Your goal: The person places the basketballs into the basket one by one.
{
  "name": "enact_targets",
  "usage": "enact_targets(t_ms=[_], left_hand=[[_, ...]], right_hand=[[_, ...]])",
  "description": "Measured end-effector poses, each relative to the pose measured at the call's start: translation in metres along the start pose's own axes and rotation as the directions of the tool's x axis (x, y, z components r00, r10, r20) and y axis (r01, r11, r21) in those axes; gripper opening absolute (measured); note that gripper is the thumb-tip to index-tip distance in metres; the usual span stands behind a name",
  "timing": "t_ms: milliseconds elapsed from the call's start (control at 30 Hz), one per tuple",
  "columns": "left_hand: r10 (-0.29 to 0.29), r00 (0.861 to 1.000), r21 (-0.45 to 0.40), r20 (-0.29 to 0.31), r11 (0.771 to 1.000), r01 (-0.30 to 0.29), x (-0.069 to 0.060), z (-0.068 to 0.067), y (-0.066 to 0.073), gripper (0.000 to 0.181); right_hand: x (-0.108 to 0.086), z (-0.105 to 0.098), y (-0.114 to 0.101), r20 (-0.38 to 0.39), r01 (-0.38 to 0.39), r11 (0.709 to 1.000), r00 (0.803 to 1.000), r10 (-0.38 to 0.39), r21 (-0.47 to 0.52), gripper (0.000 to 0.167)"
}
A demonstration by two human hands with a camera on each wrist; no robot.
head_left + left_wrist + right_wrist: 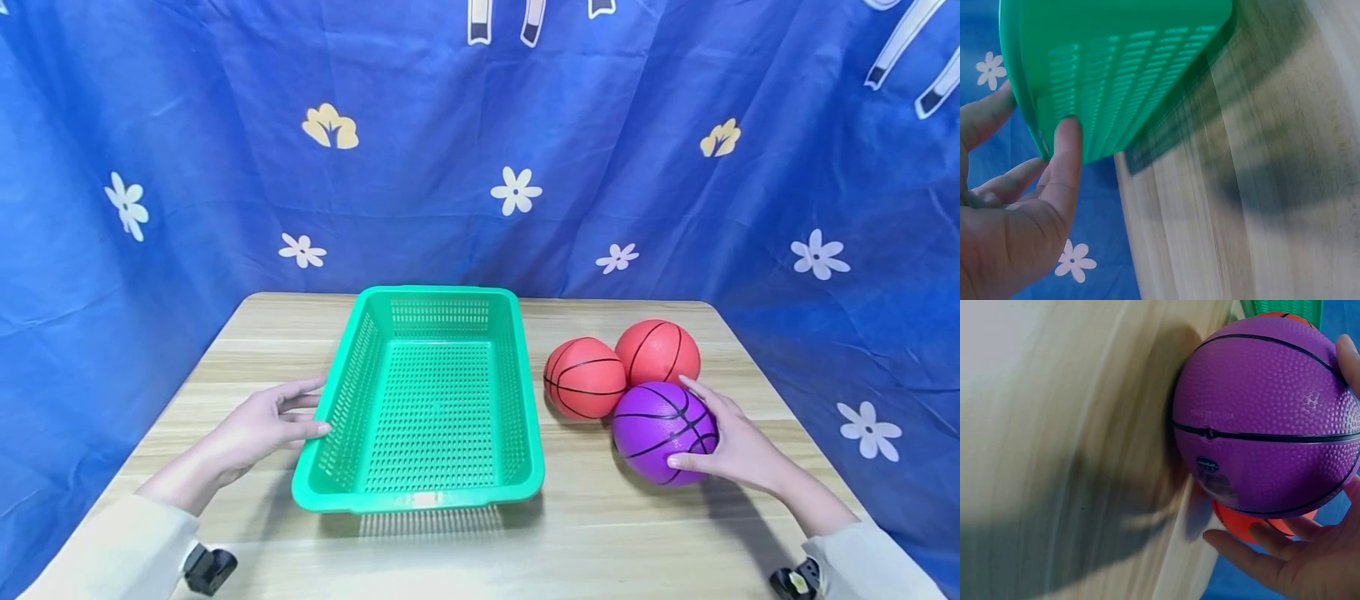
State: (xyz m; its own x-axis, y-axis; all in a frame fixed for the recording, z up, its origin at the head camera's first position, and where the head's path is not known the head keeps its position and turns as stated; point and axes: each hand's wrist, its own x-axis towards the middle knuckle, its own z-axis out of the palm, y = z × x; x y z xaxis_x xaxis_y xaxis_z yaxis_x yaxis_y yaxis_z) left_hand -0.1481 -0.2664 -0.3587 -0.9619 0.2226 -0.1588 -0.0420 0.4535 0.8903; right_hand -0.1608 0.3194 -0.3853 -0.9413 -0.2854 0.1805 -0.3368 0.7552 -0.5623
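A green basket point(532, 417) stands left of centre on the table, with nothing inside it. My left hand point(258, 429) is at its left side, fingers extended and relaxed; in the left wrist view a digit of that hand point(1029, 231) lies against the basket's slotted outer wall point(1122, 69). My right hand point(738, 450) holds a purple ball point(660, 433) from its right side, thumb and fingers spread around it. In the right wrist view, fingers of the hand point(1310, 556) lie below the ball point(1266, 412), and another digit touches its upper right.
Two red balls, one point(585, 379) nearer the basket and one point(656, 350) further back, sit close beside the purple ball. The wooden table point(600, 542) ends at a blue patterned cloth point(420, 208) behind and at both sides.
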Motion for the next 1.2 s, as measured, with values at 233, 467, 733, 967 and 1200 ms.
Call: enact_targets(t_ms=[233,467,733,967,1200], left_hand=[[-0.019,1.0,-0.073,0.003,0.997,0.019,0.001,0.002,0.0,0.079],[-0.028,1.0,-0.095,0.0,0.995,0.028,0.002,0.003,-0.001,0.078],[-0.017,1.0,-0.063,0.008,0.998,0.017,0.001,0.002,-0.002,0.076],[-0.011,1.0,-0.068,-0.001,0.998,0.01,0.001,0.002,-0.002,0.076],[-0.011,1.0,-0.08,-0.009,0.997,0.01,0.001,0.003,-0.004,0.075]], right_hand=[[-0.004,0.001,0.004,-0.008,0.007,0.999,1.0,-0.007,0.048,0.1],[-0.004,0.001,0.009,-0.013,0.003,0.997,1.0,-0.002,0.072,0.098],[-0.008,-0.01,0.009,-0.01,-0.024,0.994,1.0,0.025,0.104,0.094],[-0.005,-0.033,0.0,-0.022,-0.018,0.992,1.0,0.021,0.126,0.092],[0.008,-0.052,-0.013,-0.014,0.017,0.99,1.0,-0.016,0.143,0.091]])
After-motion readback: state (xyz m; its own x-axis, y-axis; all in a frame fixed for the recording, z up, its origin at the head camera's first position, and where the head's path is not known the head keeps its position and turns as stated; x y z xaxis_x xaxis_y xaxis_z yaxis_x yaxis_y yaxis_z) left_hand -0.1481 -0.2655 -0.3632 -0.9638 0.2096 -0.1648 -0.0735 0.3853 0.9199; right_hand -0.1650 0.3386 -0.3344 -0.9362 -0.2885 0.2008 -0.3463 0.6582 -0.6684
